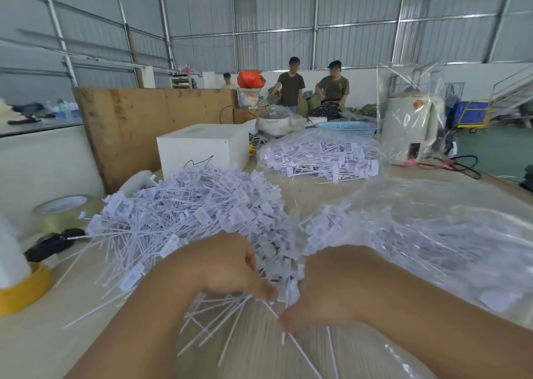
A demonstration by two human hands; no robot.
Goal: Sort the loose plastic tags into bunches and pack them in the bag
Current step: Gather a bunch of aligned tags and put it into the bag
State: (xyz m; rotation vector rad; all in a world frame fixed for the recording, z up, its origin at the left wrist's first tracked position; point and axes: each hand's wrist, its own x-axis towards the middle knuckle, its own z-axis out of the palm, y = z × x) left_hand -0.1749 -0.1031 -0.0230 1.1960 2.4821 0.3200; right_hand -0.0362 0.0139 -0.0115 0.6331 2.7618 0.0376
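I am reaching both bare forearms forward from the bottom edge, converging toward the middle. My left hand [219, 266] is curling its fingers downward, thumb pointing inward. My right hand [331, 286] is sitting just beside it, fingers curled under, thumb tip lowest.

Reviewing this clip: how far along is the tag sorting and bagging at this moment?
Partway. Done: the clear bag at right already holds many tags, and a second bagged batch lies further back. In hand: the left hand and right hand are gathering a bunch of tags between them. Left: a large loose pile still covers the table.
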